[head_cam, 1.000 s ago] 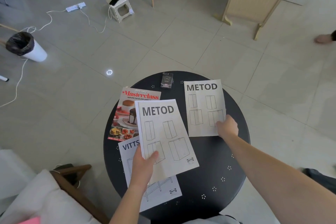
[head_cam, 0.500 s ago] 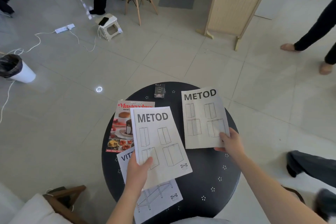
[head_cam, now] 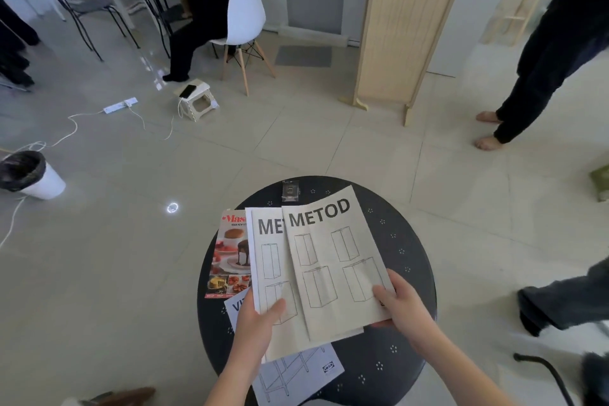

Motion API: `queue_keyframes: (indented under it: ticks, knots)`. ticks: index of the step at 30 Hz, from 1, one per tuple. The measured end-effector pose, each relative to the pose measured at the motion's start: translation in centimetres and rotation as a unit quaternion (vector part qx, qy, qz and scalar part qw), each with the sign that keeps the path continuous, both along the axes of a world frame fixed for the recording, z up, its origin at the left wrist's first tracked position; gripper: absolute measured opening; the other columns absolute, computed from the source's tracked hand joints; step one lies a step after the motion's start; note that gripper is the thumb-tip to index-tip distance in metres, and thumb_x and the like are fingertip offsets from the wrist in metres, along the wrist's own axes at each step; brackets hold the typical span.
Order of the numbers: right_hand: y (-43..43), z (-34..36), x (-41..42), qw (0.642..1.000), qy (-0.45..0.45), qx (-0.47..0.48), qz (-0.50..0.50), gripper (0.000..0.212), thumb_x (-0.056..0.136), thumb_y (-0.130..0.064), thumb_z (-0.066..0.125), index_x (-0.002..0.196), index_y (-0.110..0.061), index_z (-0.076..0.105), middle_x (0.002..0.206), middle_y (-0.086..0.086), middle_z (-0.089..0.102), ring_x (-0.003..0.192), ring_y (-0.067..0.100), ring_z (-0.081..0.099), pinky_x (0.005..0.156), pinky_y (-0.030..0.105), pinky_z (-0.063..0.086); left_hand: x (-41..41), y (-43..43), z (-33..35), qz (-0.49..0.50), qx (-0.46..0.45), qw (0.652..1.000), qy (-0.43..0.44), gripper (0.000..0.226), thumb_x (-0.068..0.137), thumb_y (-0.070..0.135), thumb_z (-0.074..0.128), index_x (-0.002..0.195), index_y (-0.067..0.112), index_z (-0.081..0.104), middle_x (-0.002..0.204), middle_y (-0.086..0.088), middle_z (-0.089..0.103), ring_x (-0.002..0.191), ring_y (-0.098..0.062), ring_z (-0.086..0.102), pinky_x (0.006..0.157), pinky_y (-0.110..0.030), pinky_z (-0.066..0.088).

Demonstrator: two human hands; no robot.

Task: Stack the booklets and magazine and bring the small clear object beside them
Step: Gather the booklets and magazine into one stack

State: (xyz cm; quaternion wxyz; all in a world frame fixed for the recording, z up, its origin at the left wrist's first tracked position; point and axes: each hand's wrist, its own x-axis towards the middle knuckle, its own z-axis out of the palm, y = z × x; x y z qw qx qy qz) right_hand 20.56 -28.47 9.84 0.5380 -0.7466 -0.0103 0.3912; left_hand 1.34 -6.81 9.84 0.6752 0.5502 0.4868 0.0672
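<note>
Left hand (head_cam: 255, 326): grip closed on the lower left corner of a METOD booklet (head_cam: 268, 268), thumb on the cover, fingers hidden beneath. Right hand (head_cam: 400, 301): grip closed on the lower right corner of a second METOD booklet (head_cam: 336, 265), thumb on the cover, fingers under the edge. The second booklet overlaps the right part of the first, so that only "MET" of the first title shows; it is turned slightly counter-clockwise, its top edge toward 12 o'clock. Whether either booklet touches the tabletop (head_cam: 398, 356) cannot be told. Beneath both, at 6 to 7 o'clock on the round black tabletop, lies a white booklet (head_cam: 298, 372) with an IKEA mark, flat, partly covered by the first METOD booklet. At 9 o'clock lies the magazine (head_cam: 230, 255), cake photographs on its cover, its right side hidden under the first METOD booklet. The clear object (head_cam: 290, 191) lies alone at 12 o'clock near the far rim, apart from the papers. Beyond the tabletop, on the tiled floor: a white chair (head_cam: 245, 18) at 11 o'clock with a person in black seated at it, a bin (head_cam: 31, 174) at 9 o'clock.
</note>
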Motion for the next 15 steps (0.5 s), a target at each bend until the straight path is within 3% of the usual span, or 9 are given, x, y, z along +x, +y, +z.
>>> queue_keyframes:
  ticks: [3,6,10,13,15]
  knots:
    - [-0.1,0.5,-2.1,1.0,-0.005,0.005,0.013,0.034,0.108,-0.007,0.05,0.125,-0.033,0.064,0.119,0.0,0.079,0.108,0.026,0.076,0.07,0.041,0.069,-0.9,-0.3,0.9,-0.008,-0.004,1.0,-0.016,0.051,0.1,0.018,0.075,0.143,0.041,0.06,0.129,0.014,0.077,0.127,-0.017,0.068,0.104,-0.046,0.055]
    - [-0.5,0.9,-3.6,0.999,-0.026,-0.001,0.041,0.038,0.105,-0.004,0.053,0.129,-0.031,0.064,0.115,-0.01,0.081,0.108,0.017,0.077,0.081,0.036,0.066,-1.6,-0.6,1.7,-0.015,-0.004,0.999,-0.028,0.045,0.1,0.019,0.075,0.134,0.046,0.063,0.122,0.02,0.079,0.125,-0.013,0.068,0.101,-0.043,0.054]
    - [-1.1,1.5,-4.5,0.995,-0.033,-0.019,0.096,0.042,0.099,-0.002,0.06,0.128,-0.032,0.065,0.113,-0.018,0.081,0.11,0.012,0.076,0.087,0.027,0.059,-2.0,-0.9,3.0,-0.037,-0.011,0.998,-0.049,0.045,0.094,0.03,0.081,0.133,0.045,0.063,0.119,0.024,0.08,0.121,-0.006,0.07,0.097,-0.034,0.054]
    - [-1.2,1.8,-4.4,0.995,-0.019,-0.014,0.093,0.043,0.096,-0.005,0.068,0.129,-0.032,0.064,0.115,-0.013,0.082,0.103,0.012,0.08,0.086,0.032,0.063,-2.4,-1.0,3.1,-0.055,-0.005,0.998,-0.044,0.06,0.088,0.043,0.085,0.143,0.043,0.061,0.127,0.019,0.078,0.128,-0.013,0.068,0.114,-0.05,0.051]
    - [-1.0,1.8,-4.2,0.999,-0.003,0.012,0.045,0.038,0.097,-0.013,0.073,0.13,-0.028,0.062,0.116,-0.007,0.083,0.102,0.017,0.082,0.089,0.042,0.066,-2.6,-1.0,3.2,-0.067,-0.008,0.997,-0.044,0.064,0.085,0.048,0.086,0.144,0.044,0.06,0.128,0.018,0.078,0.129,-0.015,0.068,0.117,-0.056,0.049]
